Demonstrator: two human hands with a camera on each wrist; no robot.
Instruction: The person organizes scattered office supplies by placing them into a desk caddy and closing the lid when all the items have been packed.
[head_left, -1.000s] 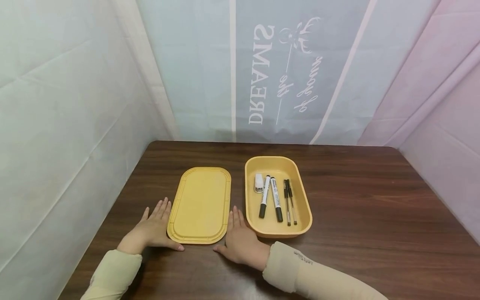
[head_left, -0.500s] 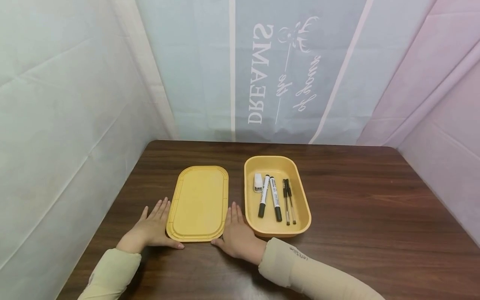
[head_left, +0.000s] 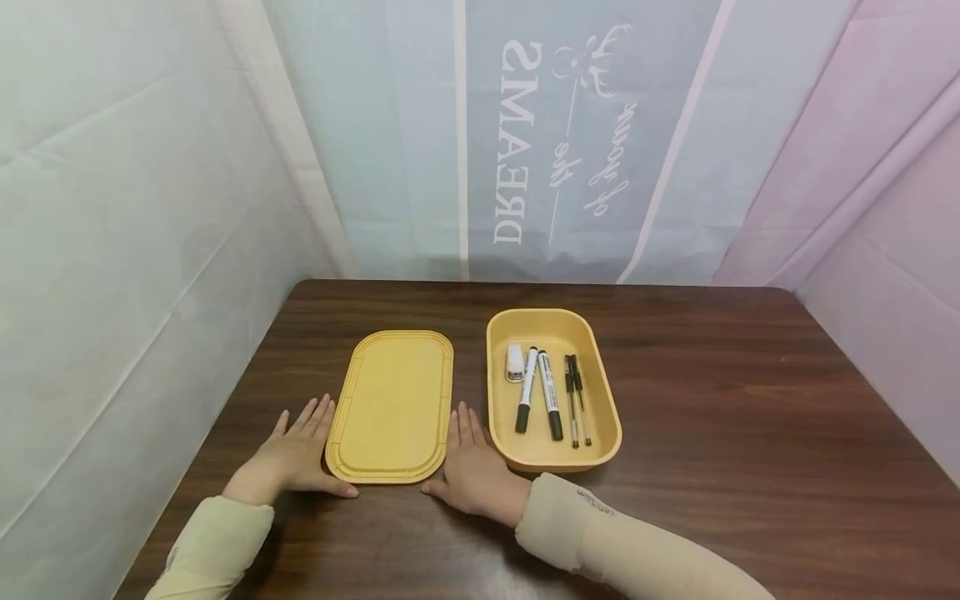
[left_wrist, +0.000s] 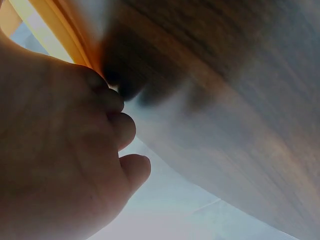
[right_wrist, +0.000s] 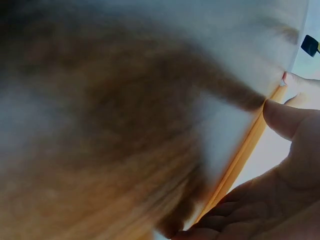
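A flat yellow lid (head_left: 392, 406) lies on the dark wooden table, seen in the head view. My left hand (head_left: 294, 454) rests along the lid's left edge, fingers straight and thumb spread below the near corner. On the opposite side, my right hand (head_left: 480, 475) lies with straight fingers against the lid's right edge, its thumb near the lower corner. In the right wrist view the lid's edge (right_wrist: 237, 162) runs beside that hand. To the right stands a yellow box (head_left: 611, 425), the right fingers lying between it and the lid.
Inside the box lie a small white bottle (head_left: 514, 362), two white markers with black caps (head_left: 550, 396) and two black pens (head_left: 577, 400). Fabric curtains (head_left: 397, 150) surround the table (head_left: 712, 400) at the back and sides.
The lid has slid slightly to the left between my hands. My right hand moved left with it, and my left hand shifted a little left as well.
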